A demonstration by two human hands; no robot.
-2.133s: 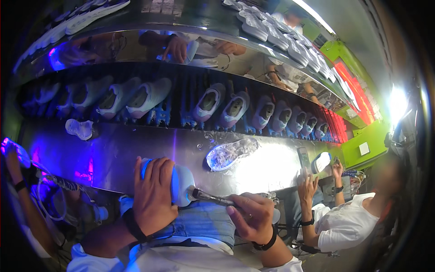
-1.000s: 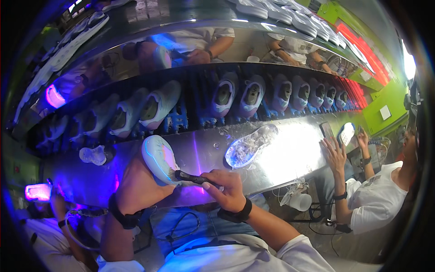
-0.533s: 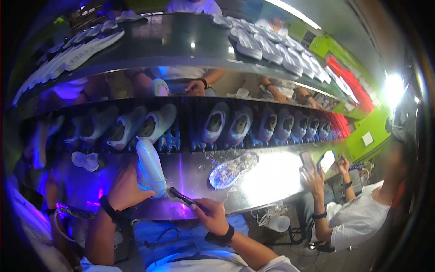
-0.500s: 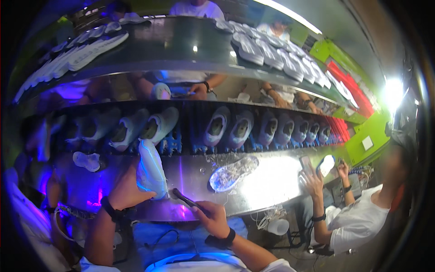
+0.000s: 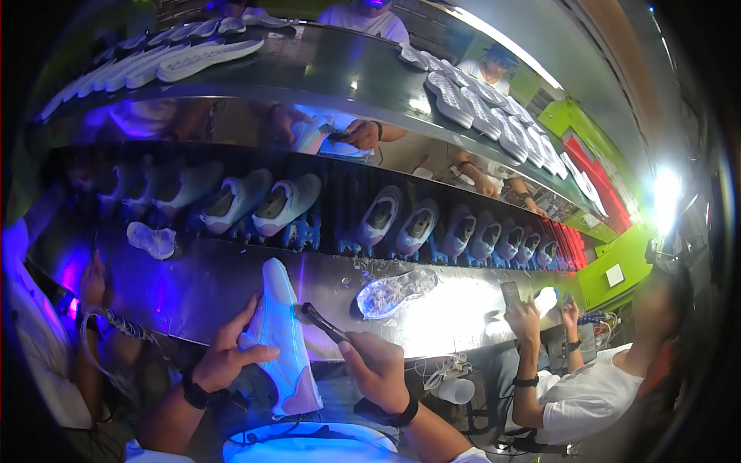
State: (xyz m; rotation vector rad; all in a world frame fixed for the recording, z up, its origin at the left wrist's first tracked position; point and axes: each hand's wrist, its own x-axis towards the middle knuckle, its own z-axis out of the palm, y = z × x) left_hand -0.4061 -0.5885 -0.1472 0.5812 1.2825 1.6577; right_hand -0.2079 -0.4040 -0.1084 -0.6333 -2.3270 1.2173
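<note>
White shoe point(image 5: 282, 336) points lengthwise toward the bench point(image 5: 208, 287) — left hand point(image 5: 224, 356) clasping it, right hand point(image 5: 378, 369) gripping a brush point(image 5: 326, 322) just rightward.

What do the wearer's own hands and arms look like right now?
The left hand and right hand are both ungloved. A dark left wristband and a dark right wristband are worn, one at each wrist. The forearms are uncovered up to a white left sleeve and a white right sleeve, both only partly in view at the lower edge.
</note>
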